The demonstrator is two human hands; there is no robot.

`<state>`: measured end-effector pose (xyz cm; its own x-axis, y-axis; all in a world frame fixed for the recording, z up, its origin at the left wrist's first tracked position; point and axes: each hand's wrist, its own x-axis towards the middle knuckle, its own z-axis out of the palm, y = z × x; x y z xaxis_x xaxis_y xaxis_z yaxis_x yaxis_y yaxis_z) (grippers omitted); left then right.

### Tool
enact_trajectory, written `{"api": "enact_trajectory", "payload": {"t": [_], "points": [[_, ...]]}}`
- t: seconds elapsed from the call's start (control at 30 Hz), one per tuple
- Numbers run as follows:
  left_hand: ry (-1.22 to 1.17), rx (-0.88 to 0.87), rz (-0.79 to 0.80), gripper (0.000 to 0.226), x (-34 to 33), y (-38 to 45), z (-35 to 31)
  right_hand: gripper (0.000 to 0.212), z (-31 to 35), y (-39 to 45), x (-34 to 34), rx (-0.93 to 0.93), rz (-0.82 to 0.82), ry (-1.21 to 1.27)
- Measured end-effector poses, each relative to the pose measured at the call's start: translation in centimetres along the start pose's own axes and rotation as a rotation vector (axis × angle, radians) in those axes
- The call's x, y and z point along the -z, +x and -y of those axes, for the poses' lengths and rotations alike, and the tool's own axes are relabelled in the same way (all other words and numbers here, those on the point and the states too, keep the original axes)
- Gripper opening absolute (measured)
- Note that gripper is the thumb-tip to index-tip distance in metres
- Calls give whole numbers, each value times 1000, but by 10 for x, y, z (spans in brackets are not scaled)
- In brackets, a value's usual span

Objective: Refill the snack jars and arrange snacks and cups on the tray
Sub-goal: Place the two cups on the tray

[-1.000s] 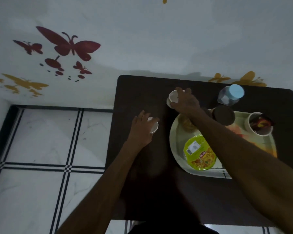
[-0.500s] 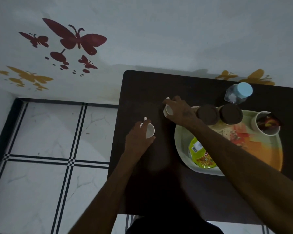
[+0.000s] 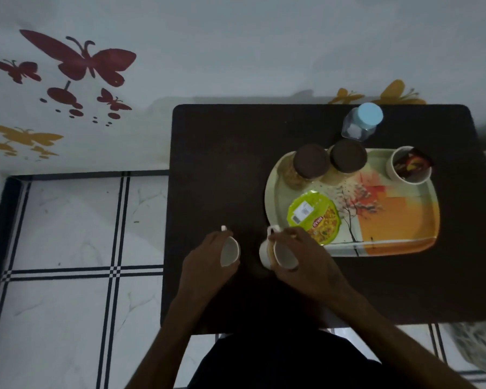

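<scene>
A dark table (image 3: 213, 169) spreads ahead of both hands. Just beyond the right hand (image 3: 303, 265) lies the painted tray (image 3: 399, 228), carrying two brown-lidded jars (image 3: 310, 162), a white bowl of wrappers (image 3: 410, 165) at its far right corner and a green snack cup (image 3: 314, 217) nearest the right fingers. A blue-lidded jar (image 3: 362, 122) stands past the tray. The right hand grips a tilted white cup (image 3: 281, 252); the left hand (image 3: 205, 262), just beside it, grips another white cup (image 3: 230, 251).
</scene>
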<state>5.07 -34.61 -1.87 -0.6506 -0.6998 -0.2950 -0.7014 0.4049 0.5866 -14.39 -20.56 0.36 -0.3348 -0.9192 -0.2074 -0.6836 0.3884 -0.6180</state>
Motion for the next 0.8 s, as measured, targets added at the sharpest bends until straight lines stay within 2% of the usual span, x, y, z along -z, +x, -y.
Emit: {"api": "enact_trajectory", "payload": {"t": [0.13, 0.27, 0.47, 0.63, 0.8], "points": [[37, -95, 77, 63, -25, -13, -30, 59, -31, -57, 1, -132, 30, 3], [112, -152, 186, 68, -50, -12, -70, 60, -68, -95, 15, -334, -27, 2], [202, -230, 308, 68, -86, -9, -114, 59, -114, -127, 38, -518, -75, -3], [287, -196, 334, 68, -111, -14, -134, 61, -134, -132, 44, -555, -51, -18], [276, -107, 250, 70, -126, -26, -146, 70, -139, -135, 52, -530, 6, -80]]}}
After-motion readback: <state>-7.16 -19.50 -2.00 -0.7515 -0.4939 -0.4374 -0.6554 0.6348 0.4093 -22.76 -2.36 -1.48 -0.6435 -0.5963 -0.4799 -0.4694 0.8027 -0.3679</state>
